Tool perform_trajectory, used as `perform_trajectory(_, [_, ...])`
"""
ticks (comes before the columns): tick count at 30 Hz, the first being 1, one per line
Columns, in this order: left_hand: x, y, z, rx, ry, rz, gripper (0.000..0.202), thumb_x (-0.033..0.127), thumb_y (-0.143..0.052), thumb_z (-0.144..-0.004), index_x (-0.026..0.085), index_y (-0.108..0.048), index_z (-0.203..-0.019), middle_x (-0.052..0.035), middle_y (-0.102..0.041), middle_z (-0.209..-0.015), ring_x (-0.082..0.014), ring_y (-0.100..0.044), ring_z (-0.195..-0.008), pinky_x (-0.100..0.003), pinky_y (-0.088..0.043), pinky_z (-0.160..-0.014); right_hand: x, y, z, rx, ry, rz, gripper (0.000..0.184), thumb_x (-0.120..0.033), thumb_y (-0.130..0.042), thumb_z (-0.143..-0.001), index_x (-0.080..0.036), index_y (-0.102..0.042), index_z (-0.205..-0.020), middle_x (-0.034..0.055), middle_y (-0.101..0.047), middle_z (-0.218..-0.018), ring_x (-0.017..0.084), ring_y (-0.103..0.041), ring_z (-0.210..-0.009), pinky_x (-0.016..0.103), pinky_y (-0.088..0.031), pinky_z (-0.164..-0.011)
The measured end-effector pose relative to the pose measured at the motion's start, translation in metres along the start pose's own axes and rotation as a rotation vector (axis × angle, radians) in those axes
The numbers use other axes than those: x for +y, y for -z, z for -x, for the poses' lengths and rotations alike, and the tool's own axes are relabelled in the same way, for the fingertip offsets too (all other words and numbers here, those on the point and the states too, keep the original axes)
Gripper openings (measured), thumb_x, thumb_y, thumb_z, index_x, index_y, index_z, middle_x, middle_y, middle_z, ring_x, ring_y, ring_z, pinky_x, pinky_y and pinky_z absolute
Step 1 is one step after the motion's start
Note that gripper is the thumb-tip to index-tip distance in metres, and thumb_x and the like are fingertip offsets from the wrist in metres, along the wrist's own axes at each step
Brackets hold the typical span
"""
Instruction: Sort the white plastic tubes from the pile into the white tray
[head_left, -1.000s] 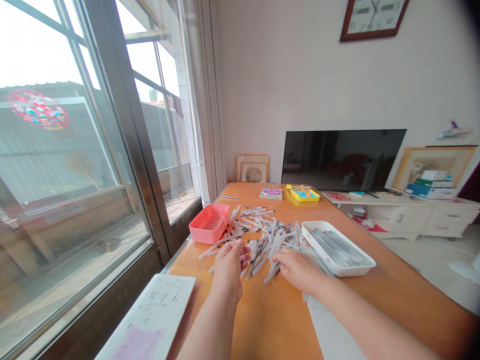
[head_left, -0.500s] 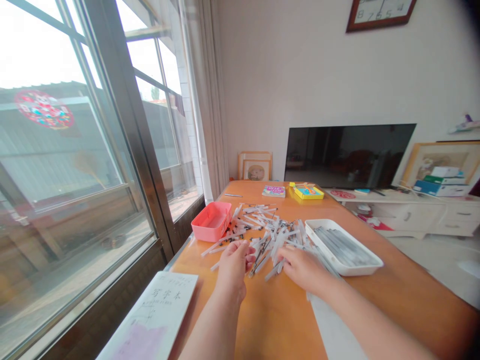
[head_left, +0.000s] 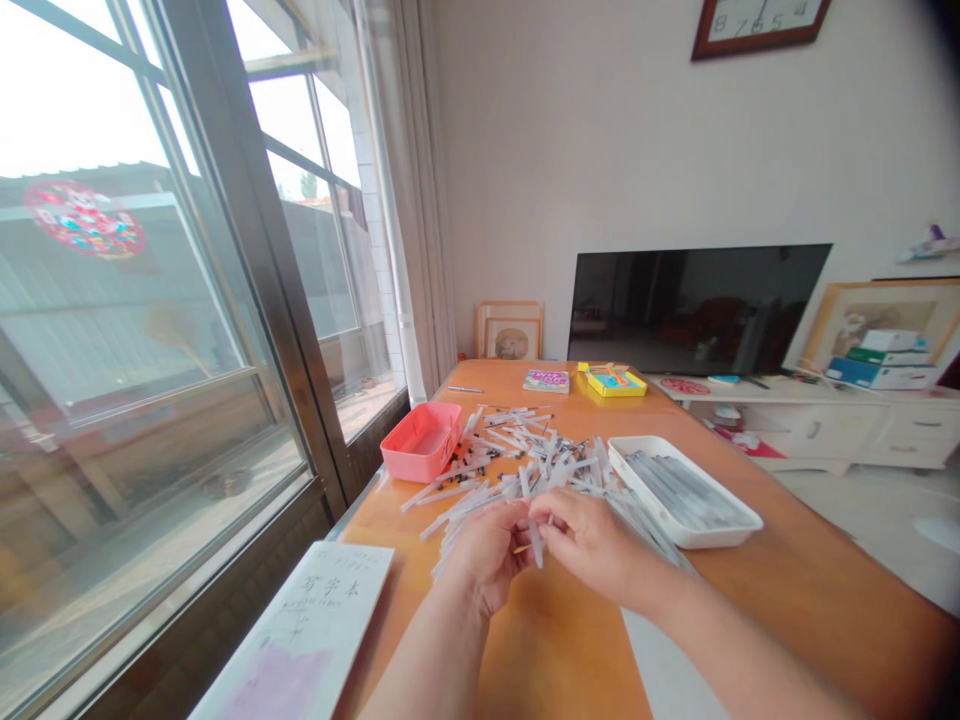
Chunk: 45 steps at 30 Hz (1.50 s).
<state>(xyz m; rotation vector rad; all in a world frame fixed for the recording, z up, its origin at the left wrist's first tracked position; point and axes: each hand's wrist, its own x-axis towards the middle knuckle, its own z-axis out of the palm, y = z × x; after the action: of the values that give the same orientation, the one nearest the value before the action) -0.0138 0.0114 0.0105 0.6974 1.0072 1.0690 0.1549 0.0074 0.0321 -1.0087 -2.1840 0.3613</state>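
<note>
Your left hand (head_left: 491, 550) and right hand (head_left: 589, 545) met, grip pinched on one tube (head_left: 535, 547) between them, its long axis pointing away toward the pile (head_left: 559, 463) beyond; neither hand was clearly nearer.

Tall, daylit, dark-metal-framed glass panes (head_left: 97, 310) stand beside a long pale-grey fabric curtain (head_left: 420, 200), while a brown-framed white clock (head_left: 761, 25) hangs on the plain off-white wall (head_left: 562, 130) above a wide black flat-screen television (head_left: 697, 310) and a low white drawered cabinet (head_left: 862, 430) on a pale floor (head_left: 832, 495).
</note>
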Motion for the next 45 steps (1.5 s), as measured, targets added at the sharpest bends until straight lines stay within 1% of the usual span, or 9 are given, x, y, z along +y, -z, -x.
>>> perform_trajectory(4, [0.004, 0.007, -0.007, 0.147, -0.069, 0.031, 0.028, 0.04, -0.075, -0.077, 0.019, -0.062, -0.09, -0.0046, -0.072, -0.086, -0.0098, -0.06, -0.064, -0.019, -0.043, -0.055, 0.025, 0.011, 0.003, -0.055, -0.179, 0.177, 0.017, -0.01, -0.051, -0.084, -0.024, -0.06, -0.087, -0.0014, -0.065, -0.083, 0.017, -0.06, -0.078, 0.026, -0.039, -0.07])
perform_trajectory(7, [0.007, 0.01, -0.008, 0.197, -0.09, 0.026, 0.027, 0.039, -0.073, -0.08, 0.019, -0.061, -0.092, -0.006, -0.072, -0.087, -0.0095, -0.059, -0.062, -0.018, -0.042, -0.053, 0.045, 0.013, 0.009, -0.19, -0.212, 0.278, 0.02, -0.008, -0.051, -0.081, -0.023, -0.063, -0.083, -0.0002, -0.067, -0.088, 0.018, -0.062, -0.083, 0.027, -0.038, -0.074])
perform_trajectory(10, [0.006, 0.008, -0.006, 0.204, -0.08, -0.009, 0.026, 0.038, -0.074, -0.078, 0.018, -0.062, -0.089, -0.0067, -0.072, -0.083, -0.0105, -0.06, -0.061, -0.019, -0.041, -0.052, 0.053, 0.006, 0.014, -0.251, -0.204, 0.334, 0.025, -0.007, -0.051, -0.081, -0.024, -0.067, -0.089, 0.002, -0.069, -0.098, 0.019, -0.063, -0.092, 0.028, -0.038, -0.077])
perform_trajectory(14, [0.003, 0.005, -0.005, 0.192, -0.052, -0.057, 0.022, 0.036, -0.073, -0.077, 0.018, -0.064, -0.087, -0.0067, -0.072, -0.082, -0.012, -0.061, -0.06, -0.021, -0.044, -0.054, 0.052, -0.002, 0.016, -0.282, -0.184, 0.37, 0.025, -0.007, -0.051, -0.082, -0.024, -0.067, -0.092, 0.0028, -0.069, -0.098, 0.02, -0.064, -0.095, 0.029, -0.037, -0.077])
perform_trajectory(20, [0.002, 0.005, -0.005, 0.189, -0.056, -0.093, 0.018, 0.035, -0.07, -0.08, 0.02, -0.065, -0.088, -0.0078, -0.074, -0.085, -0.0138, -0.063, -0.064, -0.023, -0.046, -0.057, 0.051, -0.003, 0.017, -0.267, -0.161, 0.419, 0.025, -0.008, -0.05, -0.082, -0.025, -0.065, -0.092, 0.0019, -0.066, -0.097, 0.02, -0.063, -0.092, 0.03, -0.036, -0.075])
perform_trajectory(27, [0.001, 0.004, -0.003, 0.14, -0.058, -0.132, 0.016, 0.036, -0.07, -0.08, 0.022, -0.066, -0.083, -0.0067, -0.074, -0.083, -0.0159, -0.065, -0.066, -0.024, -0.046, -0.059, 0.049, 0.002, 0.016, -0.336, -0.128, 0.359, 0.01, -0.018, -0.061, -0.084, -0.025, -0.067, -0.088, 0.0025, -0.064, -0.102, 0.022, -0.06, -0.101, 0.032, -0.04, -0.082])
perform_trajectory(35, [-0.001, 0.005, -0.004, 0.121, -0.067, -0.169, 0.022, 0.043, -0.074, -0.077, 0.023, -0.065, -0.08, -0.0052, -0.073, -0.078, -0.0159, -0.062, -0.064, -0.025, -0.045, -0.061, 0.052, -0.007, 0.015, -0.322, -0.049, 0.283, 0.008, -0.016, -0.062, -0.086, -0.024, -0.064, -0.086, 0.0027, -0.064, -0.102, 0.023, -0.054, -0.106, 0.036, -0.042, -0.094])
perform_trajectory(42, [0.003, 0.005, -0.001, 0.153, -0.109, -0.138, 0.023, 0.042, -0.076, -0.077, 0.022, -0.065, -0.081, -0.0048, -0.071, -0.078, -0.0151, -0.061, -0.066, -0.025, -0.044, -0.062, 0.036, -0.002, 0.011, -0.259, 0.001, 0.18, 0.01, -0.015, -0.055, -0.092, -0.024, -0.058, -0.089, 0.0021, -0.065, -0.098, 0.021, -0.056, -0.101, 0.034, -0.043, -0.09])
perform_trajectory(45, [0.006, 0.004, 0.002, 0.175, -0.141, -0.133, 0.025, 0.043, -0.076, -0.078, 0.022, -0.064, -0.081, -0.0042, -0.07, -0.076, -0.0146, -0.06, -0.066, -0.024, -0.042, -0.061, 0.034, 0.0, 0.006, -0.155, -0.047, 0.077, 0.009, -0.019, -0.051, -0.096, -0.023, -0.056, -0.089, 0.0016, -0.065, -0.093, 0.02, -0.058, -0.093, 0.033, -0.044, -0.084])
